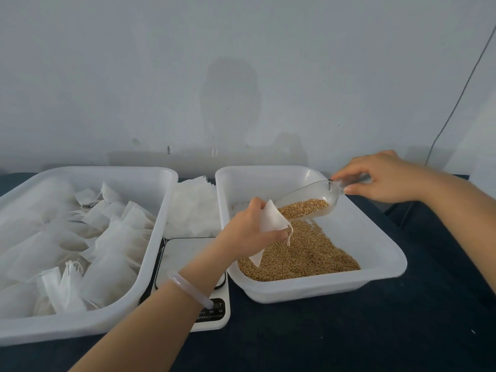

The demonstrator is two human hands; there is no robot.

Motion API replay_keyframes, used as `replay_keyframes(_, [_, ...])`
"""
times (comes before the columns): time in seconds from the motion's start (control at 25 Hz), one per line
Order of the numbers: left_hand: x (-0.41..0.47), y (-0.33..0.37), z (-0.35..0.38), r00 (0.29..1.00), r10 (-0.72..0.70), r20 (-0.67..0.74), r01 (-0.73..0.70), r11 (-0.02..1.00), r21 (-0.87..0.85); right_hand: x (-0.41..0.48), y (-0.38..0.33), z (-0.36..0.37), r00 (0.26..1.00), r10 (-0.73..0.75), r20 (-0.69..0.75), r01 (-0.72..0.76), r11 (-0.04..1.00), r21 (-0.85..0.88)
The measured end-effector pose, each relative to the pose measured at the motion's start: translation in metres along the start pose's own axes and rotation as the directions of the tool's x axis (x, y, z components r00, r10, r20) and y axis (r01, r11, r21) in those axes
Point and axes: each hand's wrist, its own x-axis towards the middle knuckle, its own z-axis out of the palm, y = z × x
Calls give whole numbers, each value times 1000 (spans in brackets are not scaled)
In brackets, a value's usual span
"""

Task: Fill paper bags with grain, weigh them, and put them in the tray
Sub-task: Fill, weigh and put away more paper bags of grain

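One bag (272, 218) pinched in our left hand (248, 229) over the tub (370, 237), right hand (383, 175) gripping the full scoop (319, 193), so a floppy mouth might spill grain (303, 253).

Golden-brown grain (303, 253) lies in a white tray (322, 289) right of the scale (185, 253), which is white with a black panel. Left of the scale, a second tray (80, 328), also white, holds white bags (112, 237). The scoop (308, 191) is clear, the counter (349, 339) dark navy, the wall (134, 76) pale grey.
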Motion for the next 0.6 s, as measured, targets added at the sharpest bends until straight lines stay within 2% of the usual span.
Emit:
replay_keyframes(0.12, [5,0,6,999,-25,37,23,998,63,9,-3,-4,1000,-21,21,23,996,-88])
replay_keyframes(0.28, [9,1,8,996,-51,74,48,998,46,17,-8,-11,999,-45,6,45,987,-154])
replay_keyframes(0.6, [3,1,16,998,-56,-7,57,982,179,25,-29,-19,989,-142,-31,124,936,-330])
